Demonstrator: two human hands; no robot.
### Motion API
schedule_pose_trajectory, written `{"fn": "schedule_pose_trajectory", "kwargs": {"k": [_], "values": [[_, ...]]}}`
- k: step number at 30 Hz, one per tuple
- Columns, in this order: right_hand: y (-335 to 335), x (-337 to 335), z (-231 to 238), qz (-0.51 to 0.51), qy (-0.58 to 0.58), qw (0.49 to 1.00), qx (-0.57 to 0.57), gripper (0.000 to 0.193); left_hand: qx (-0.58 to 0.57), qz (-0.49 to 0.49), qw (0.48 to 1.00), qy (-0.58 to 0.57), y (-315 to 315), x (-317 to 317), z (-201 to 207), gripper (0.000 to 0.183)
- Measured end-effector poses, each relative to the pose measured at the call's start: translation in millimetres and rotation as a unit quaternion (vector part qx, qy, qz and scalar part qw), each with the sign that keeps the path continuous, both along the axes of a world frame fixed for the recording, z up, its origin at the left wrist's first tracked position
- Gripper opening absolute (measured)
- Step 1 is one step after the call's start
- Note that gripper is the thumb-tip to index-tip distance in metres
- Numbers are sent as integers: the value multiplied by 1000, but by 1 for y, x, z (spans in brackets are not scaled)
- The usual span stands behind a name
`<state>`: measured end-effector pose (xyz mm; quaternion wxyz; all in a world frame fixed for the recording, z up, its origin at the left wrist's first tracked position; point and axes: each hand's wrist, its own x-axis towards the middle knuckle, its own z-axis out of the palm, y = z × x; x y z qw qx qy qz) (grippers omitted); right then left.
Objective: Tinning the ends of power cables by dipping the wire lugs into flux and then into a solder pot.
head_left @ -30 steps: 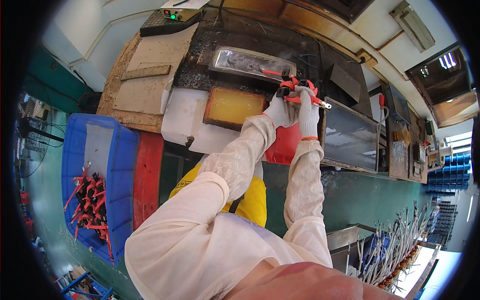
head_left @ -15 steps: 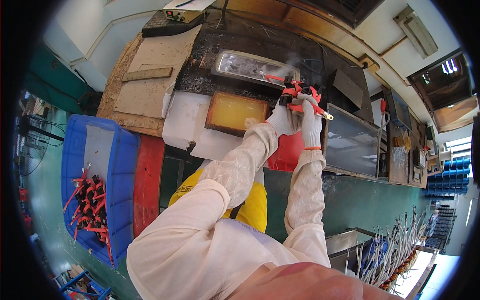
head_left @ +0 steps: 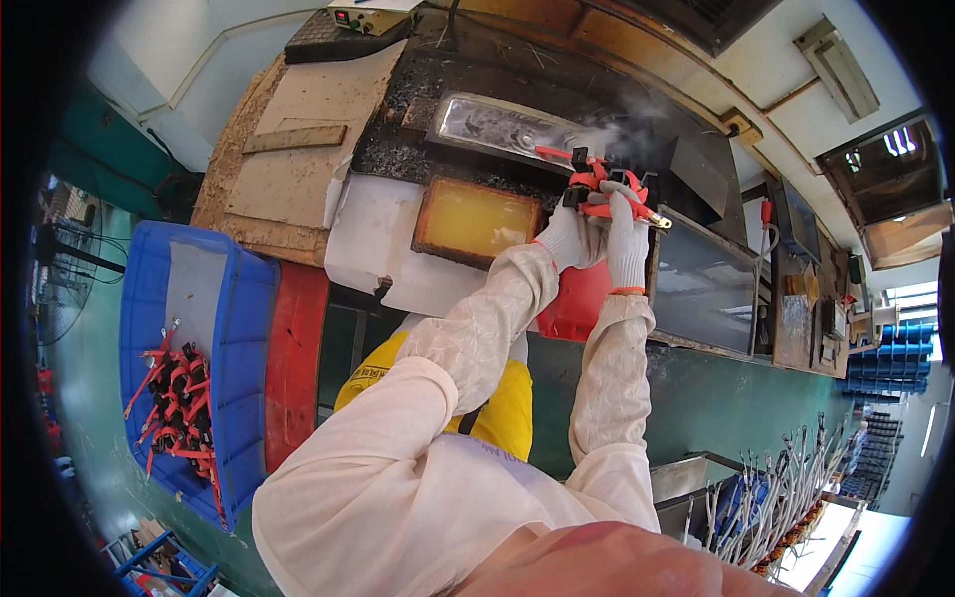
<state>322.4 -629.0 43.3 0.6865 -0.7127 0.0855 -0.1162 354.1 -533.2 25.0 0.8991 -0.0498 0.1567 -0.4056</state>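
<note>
Both my hands wear white gloves and are closed around one red-and-black wire assembly [head_left: 595,187], made of red-sleeved leads and black parts. My left hand [head_left: 564,242] grips its near left side, with the fingers partly hidden. My right hand [head_left: 626,239] holds it from the right, beside a red lead that ends in a metal lug [head_left: 660,221]. Another red lead points left, over the right end of a long metal-rimmed trough [head_left: 468,121] with a shiny silvery surface. Smoke rises around that end. Nearer me lies a wood-framed tray [head_left: 477,219] of yellowish liquid.
At left, a blue bin [head_left: 244,348] contains several similar red-and-black assemblies [head_left: 181,403]. A red container [head_left: 580,303] sits below my hands. Right of them is a grey glossy panel [head_left: 706,289]. Many pale cables [head_left: 766,497] stand upright at lower right.
The assembly stays in both hands and has shifted only slightly. Smoke near the trough's right end looks thicker and spreads farther. The whole view has shifted a little.
</note>
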Motion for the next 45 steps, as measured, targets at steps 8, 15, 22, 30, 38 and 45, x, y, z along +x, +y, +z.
{"fn": "schedule_pose_trajectory", "kwargs": {"k": [8, 15, 22, 30, 38, 45], "values": [[6, -3, 10, -18, 20, 1000, 3, 30, -84, 7, 994, -69, -1, 4, -15, 38], [-4, -3, -6, -10, -10, 1000, 16, 29, -65, -22, 993, -99, -1, 4, -19, 36], [2, -7, -1, -27, -1, 1000, 9, 30, -21, -22, 1000, 1, 1, 0, -7, 36], [10, -8, 8, -39, 19, 998, 50, 28, -98, -37, 994, -5, -2, 9, -37, 45], [5, -10, 0, -60, -4, 994, 96, 28, -4, -33, 999, -20, 2, 4, -11, 41], [6, -9, 4, -55, 6, 995, 88, 28, -50, -39, 996, -62, 2, 5, -19, 40]]}}
